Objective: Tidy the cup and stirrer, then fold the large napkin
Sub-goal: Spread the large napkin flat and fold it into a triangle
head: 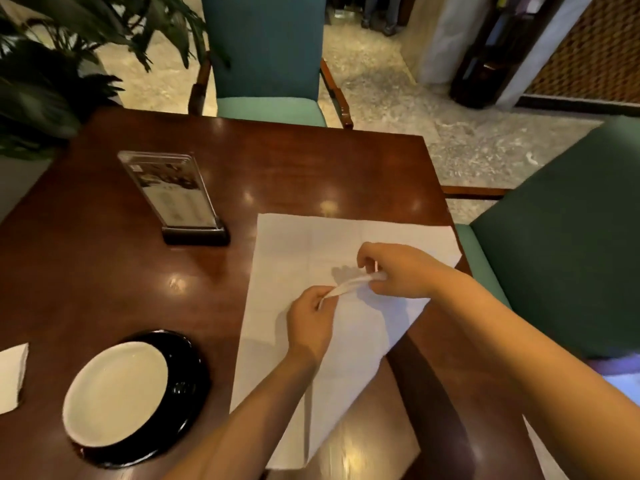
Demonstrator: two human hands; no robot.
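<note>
Right now I have both hands over the large white paper napkin (298,244), which lies spread flat on the dark polished wooden table (277,161). My left hand (310,320) pinches the lower end of a thin white strip (349,285) between thumb and forefinger. My right hand (398,270), fingers curled in, grips its upper end. The strip is too blurred for me to tell whether it is the stirrer. To the left sit a round white dish (116,393) on a black saucer (188,368) and, farther back, a clear acrylic menu stand (173,192).
</note>
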